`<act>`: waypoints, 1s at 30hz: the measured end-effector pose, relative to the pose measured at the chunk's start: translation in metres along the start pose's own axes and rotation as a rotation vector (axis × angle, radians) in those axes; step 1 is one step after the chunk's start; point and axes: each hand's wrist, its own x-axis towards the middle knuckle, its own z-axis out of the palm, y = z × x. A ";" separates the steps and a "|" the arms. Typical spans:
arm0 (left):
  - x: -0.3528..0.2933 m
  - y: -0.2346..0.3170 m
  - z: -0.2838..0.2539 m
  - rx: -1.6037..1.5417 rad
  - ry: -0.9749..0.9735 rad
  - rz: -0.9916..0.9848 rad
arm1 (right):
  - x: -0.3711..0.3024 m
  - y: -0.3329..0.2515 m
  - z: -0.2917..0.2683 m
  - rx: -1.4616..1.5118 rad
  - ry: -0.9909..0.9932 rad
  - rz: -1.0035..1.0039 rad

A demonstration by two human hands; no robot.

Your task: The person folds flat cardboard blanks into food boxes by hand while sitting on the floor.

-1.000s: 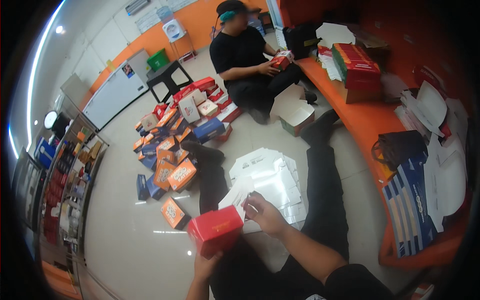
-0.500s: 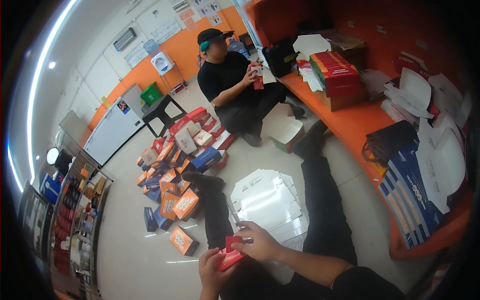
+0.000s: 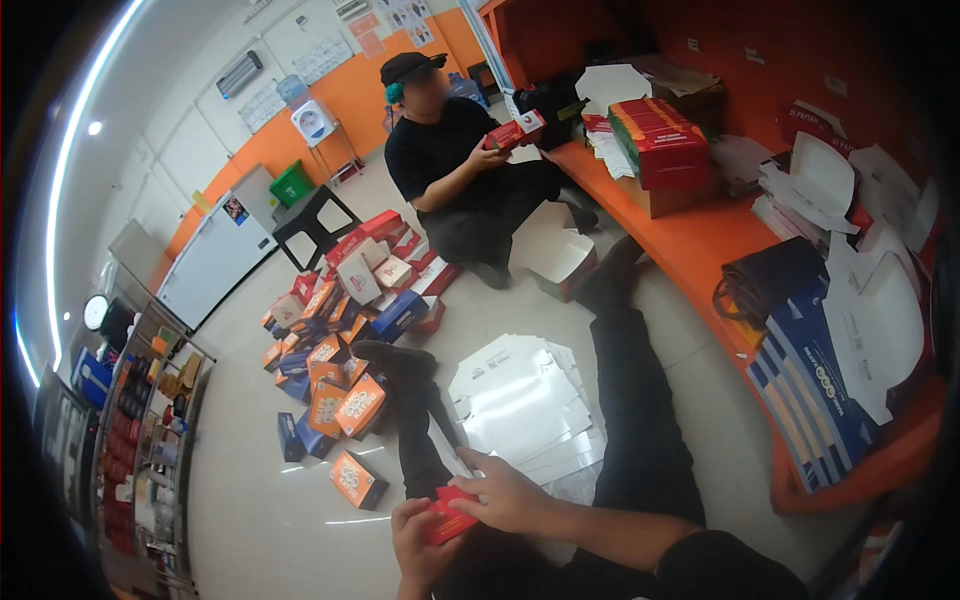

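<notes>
Low in the view, over my leg, both of my hands are closed on a red cardboard box (image 3: 447, 522) that is partly folded. My left hand (image 3: 418, 550) grips its left end. At its right side, my right hand (image 3: 505, 495) pinches a red flap between thumb and fingers. A white panel (image 3: 445, 450) sticks up just beyond my right fingertips; it seems to belong to the same box. Between my legs lies a stack of flat white box blanks (image 3: 520, 395), with the nearest of them by my right hand.
A heap of folded orange, blue and red boxes (image 3: 335, 385) lies left of my leg. Across from me a seated person (image 3: 450, 165) holds a red box. An open white box (image 3: 560, 258) stands between us. An orange bench (image 3: 650, 235) at right carries more blanks.
My right hand has pressed the raised red flap lower on the box, and the white panel has come into clearer view. The other person has turned their red box from upright to sideways.
</notes>
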 end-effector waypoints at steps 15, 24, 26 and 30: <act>0.003 -0.021 0.012 0.012 -0.031 0.159 | 0.004 -0.009 -0.032 -0.009 -0.496 0.205; 0.048 -0.020 0.086 -0.235 -0.059 -0.311 | 0.003 -0.090 -0.258 -0.556 0.951 0.386; 0.051 -0.049 0.122 -0.241 -0.220 -0.298 | -0.010 -0.104 -0.310 -0.507 1.261 0.361; 0.040 -0.101 0.173 0.007 -0.384 -0.402 | 0.003 -0.086 -0.291 -0.634 1.012 0.445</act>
